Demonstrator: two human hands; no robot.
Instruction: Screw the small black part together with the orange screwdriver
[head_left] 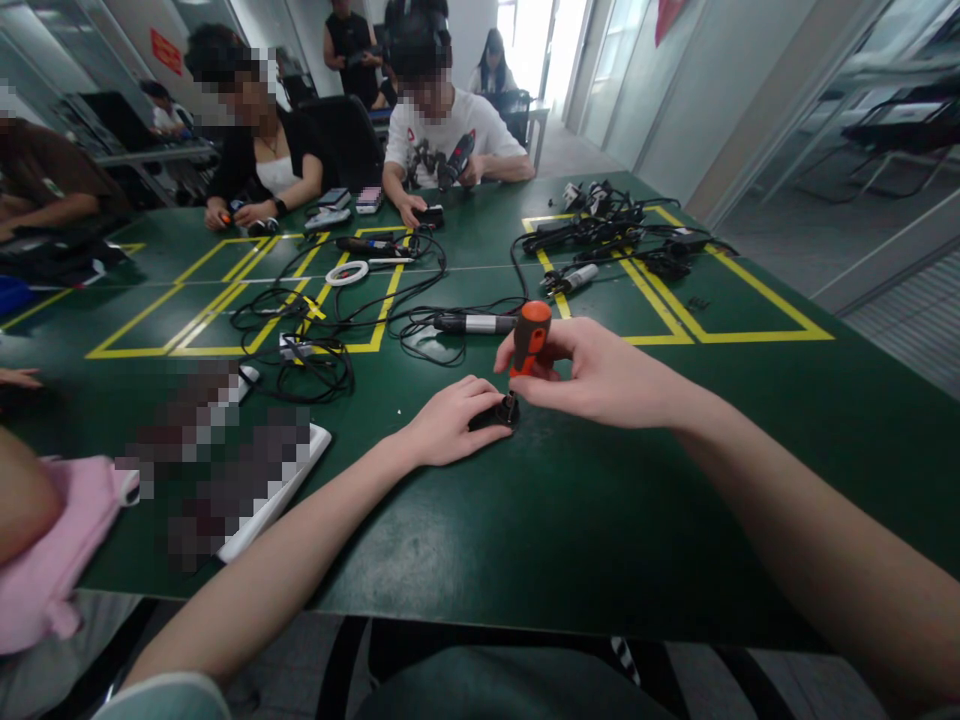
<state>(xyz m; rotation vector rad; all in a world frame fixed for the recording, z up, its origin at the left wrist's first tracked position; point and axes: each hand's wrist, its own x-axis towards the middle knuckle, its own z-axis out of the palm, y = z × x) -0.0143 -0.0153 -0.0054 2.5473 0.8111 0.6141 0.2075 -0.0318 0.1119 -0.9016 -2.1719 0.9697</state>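
My right hand [600, 380] is closed round an orange-handled screwdriver [531, 338], which stands nearly upright with its tip down on a small black part [495, 412]. My left hand [450, 420] lies on the green table [570, 500] with its fingers curled over that black part, pinning it down. The part is mostly hidden under my fingers.
Tangled black cables [315, 330], a white ring [346, 272] and a black-and-silver tool [472, 323] lie beyond my hands. More cables and tools [615, 235] sit at the back right. Two people sit across the table. A white board [277, 490] and pink cloth [52, 560] lie at left.
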